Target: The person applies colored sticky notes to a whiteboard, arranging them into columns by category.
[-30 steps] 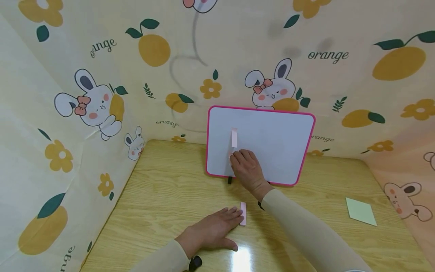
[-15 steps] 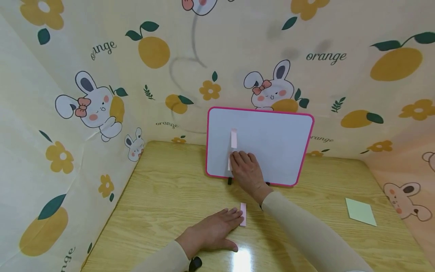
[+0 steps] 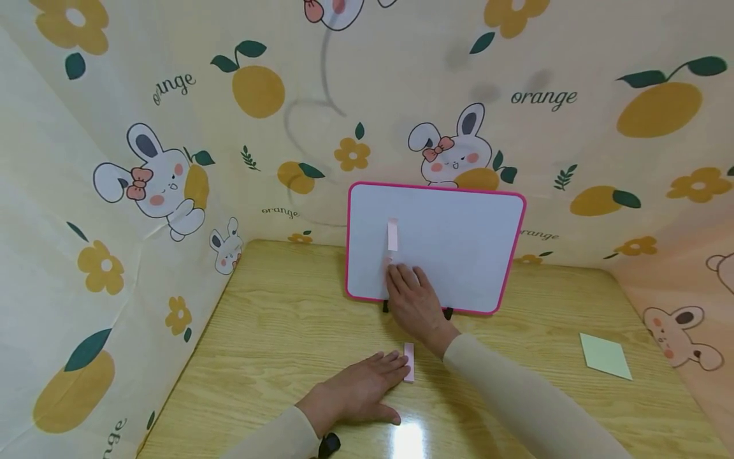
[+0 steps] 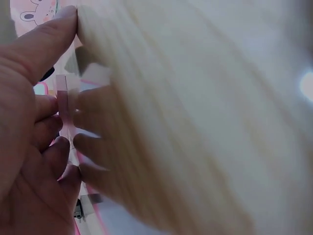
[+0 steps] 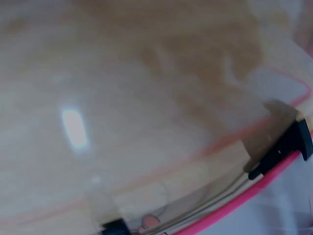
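Observation:
A whiteboard (image 3: 464, 245) with a pink rim stands upright at the back of the table in the head view. One pale pink paper strip (image 3: 392, 235) is stuck on its left part. Just below it, my right hand (image 3: 415, 309) presses extended fingers on a second strip, mostly covered by them. My left hand (image 3: 361, 390) lies on the table with fingers spread. Its fingertips touch a narrow pink sticky-note pad (image 3: 409, 363), also visible beyond the fingers in the left wrist view. The right hand itself is outside the right wrist view.
A light green square sticky-note pad (image 3: 606, 356) lies at the right of the wooden table (image 3: 287, 299). Black feet (image 5: 286, 147) hold up the board. Patterned cloth walls (image 3: 309, 127) enclose the table at the back and sides.
My right hand's fingers were bent against the second strip; now they are straighter and slightly lower on it. The left hand stays in place. The head view has shifted slightly.

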Available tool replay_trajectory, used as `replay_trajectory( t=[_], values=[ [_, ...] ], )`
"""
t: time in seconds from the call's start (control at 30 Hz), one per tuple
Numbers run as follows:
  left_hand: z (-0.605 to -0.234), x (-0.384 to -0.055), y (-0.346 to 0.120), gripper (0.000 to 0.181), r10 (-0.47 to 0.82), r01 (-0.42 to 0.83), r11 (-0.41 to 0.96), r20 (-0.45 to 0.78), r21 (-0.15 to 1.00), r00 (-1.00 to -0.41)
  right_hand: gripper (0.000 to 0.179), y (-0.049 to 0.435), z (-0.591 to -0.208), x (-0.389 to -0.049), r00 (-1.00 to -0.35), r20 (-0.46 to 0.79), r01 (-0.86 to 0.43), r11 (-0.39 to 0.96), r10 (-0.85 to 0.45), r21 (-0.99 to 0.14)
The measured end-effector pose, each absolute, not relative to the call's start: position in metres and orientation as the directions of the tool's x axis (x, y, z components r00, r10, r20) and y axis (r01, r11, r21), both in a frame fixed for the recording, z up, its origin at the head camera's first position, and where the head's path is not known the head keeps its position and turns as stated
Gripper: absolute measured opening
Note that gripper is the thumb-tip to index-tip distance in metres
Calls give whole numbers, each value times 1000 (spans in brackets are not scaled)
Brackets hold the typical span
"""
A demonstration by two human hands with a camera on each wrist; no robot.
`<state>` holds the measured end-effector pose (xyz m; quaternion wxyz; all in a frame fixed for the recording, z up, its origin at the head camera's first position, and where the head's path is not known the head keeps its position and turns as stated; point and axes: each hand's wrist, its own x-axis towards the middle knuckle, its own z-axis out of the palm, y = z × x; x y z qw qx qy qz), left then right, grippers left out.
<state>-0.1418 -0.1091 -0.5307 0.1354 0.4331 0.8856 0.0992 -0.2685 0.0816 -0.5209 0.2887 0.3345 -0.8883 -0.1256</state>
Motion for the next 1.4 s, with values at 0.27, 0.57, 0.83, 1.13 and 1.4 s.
replay_trajectory(
  t=[0.27,0.57,0.83,1.13,1.4],
  values=[
    [-528,-150,-113,67,748,597,611,-133,519,-650,60,89,-529,-262,-639,374,-530,737,-672,420],
    [-504,-192,-123,41,616,645,720,192,257,-764,70,91,-532,-259,-679,325,-531,746,-659,402],
    [-469,-250,-137,60,729,691,679,112,-249,-676,77,89,-532,-256,-741,241,-514,760,-627,396],
    [-456,-277,-128,72,742,679,604,-16,-418,-670,77,88,-532,-253,-768,180,-495,748,-614,442],
    [-454,-285,-129,72,751,677,577,-29,-457,-659,80,89,-531,-252,-779,170,-476,746,-603,465]
  ],
)
